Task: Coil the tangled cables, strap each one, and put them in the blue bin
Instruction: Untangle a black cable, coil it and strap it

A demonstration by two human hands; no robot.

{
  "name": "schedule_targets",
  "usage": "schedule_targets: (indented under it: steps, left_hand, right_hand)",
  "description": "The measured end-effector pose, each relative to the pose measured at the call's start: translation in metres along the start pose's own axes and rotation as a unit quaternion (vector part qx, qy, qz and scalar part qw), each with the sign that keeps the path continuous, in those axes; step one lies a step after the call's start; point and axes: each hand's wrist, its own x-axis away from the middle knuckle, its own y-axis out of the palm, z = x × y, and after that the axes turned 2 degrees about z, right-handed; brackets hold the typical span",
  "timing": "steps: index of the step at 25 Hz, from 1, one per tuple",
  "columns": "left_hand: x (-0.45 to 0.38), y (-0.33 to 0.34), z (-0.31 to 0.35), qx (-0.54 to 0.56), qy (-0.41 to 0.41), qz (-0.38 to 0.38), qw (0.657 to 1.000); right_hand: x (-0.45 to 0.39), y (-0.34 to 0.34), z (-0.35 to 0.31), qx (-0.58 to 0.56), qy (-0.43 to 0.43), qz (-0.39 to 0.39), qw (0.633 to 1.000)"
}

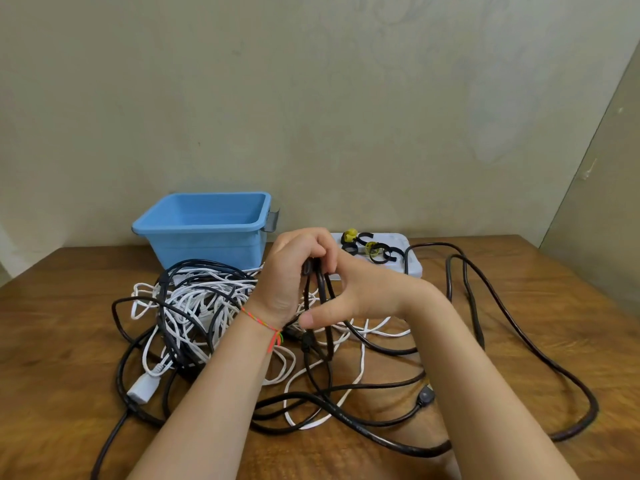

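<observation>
A tangle of black and white cables lies on the wooden table in front of the blue bin. My left hand grips several loops of a thick black cable near their top. My right hand meets it from the right, fingers on the same loops and thumb stretched out below. The black cable runs off in wide bends to the right and back across the front. A white plug lies at the front left.
A white tray behind my hands holds several black and yellow straps. The bin stands empty at the back left against the wall. The wooden table shows bare on the far left and far right.
</observation>
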Motion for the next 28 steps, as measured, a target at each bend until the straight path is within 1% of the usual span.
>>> schedule_targets:
  steps: [1,3,5,6,8,9,11,13,15,16,17,18,19,20,22,24,25,26,28]
  left_hand:
    - [0.0,0.002,-0.001,0.015,0.001,0.006,1.0]
    - [0.001,0.005,0.001,0.083,-0.001,0.031,0.996]
    - [0.0,0.003,0.004,0.168,-0.009,0.061,0.984]
    - [-0.001,0.001,0.004,0.191,-0.011,0.067,0.979]
    - [-0.003,-0.002,0.004,0.193,-0.02,0.058,0.979]
    - [-0.004,-0.004,0.004,0.18,-0.031,0.046,0.982]
    - [-0.005,-0.008,0.004,0.124,-0.072,0.029,0.989]
    - [-0.006,-0.011,0.005,0.011,-0.136,0.013,0.991]
    - [-0.006,-0.011,0.005,-0.11,-0.21,-0.004,0.971]
    - [-0.006,-0.011,0.004,-0.162,-0.239,-0.014,0.957]
    - [-0.006,-0.011,0.005,-0.21,-0.263,-0.026,0.941]
    - [-0.005,-0.012,0.005,-0.255,-0.274,-0.042,0.926]
    - [-0.005,-0.014,0.003,-0.281,-0.274,-0.055,0.918]
    - [-0.005,-0.017,0.002,-0.282,-0.266,-0.063,0.92]
    - [-0.007,-0.021,-0.001,-0.226,-0.254,-0.051,0.939]
    - [-0.008,-0.024,-0.003,-0.145,-0.257,0.01,0.955]
    - [-0.009,-0.025,-0.003,-0.109,-0.261,0.049,0.958]
    - [-0.011,-0.025,-0.003,-0.091,-0.261,0.083,0.957]
    - [-0.012,-0.027,-0.004,-0.112,-0.249,0.127,0.954]
  right_hand:
    - [-0.003,0.004,0.002,-0.014,-0.023,0.01,1.0]
    - [-0.011,0.012,0.005,-0.036,-0.053,0.028,0.998]
    - [-0.017,0.017,0.008,-0.065,-0.071,0.049,0.994]
    - [-0.019,0.018,0.008,-0.091,-0.072,0.048,0.992]
    - [-0.018,0.018,0.009,-0.135,-0.05,0.052,0.988]
    - [-0.016,0.015,0.009,-0.135,-0.034,0.063,0.988]
    - [-0.011,0.008,0.009,-0.06,-0.011,0.106,0.993]
    - [-0.009,0.002,0.009,0.08,0.022,0.149,0.985]
    - [-0.008,0.002,0.008,0.228,0.076,0.18,0.954]
    - [-0.009,0.005,0.006,0.281,0.085,0.184,0.938]
    - [-0.01,0.009,0.003,0.32,0.084,0.176,0.927]
    - [-0.01,0.012,0.0,0.342,0.078,0.162,0.922]
    - [-0.01,0.013,-0.004,0.348,0.073,0.154,0.922]
    - [-0.01,0.013,-0.006,0.338,0.07,0.159,0.925]
    - [-0.008,0.005,-0.004,0.301,0.079,0.188,0.932]
    - [-0.006,-0.008,0.006,0.285,0.095,0.227,0.927]
    - [-0.005,-0.015,0.012,0.272,0.112,0.238,0.926]
    - [-0.002,-0.02,0.016,0.242,0.132,0.244,0.93]
    - [0.001,-0.028,0.022,0.159,0.173,0.234,0.944]
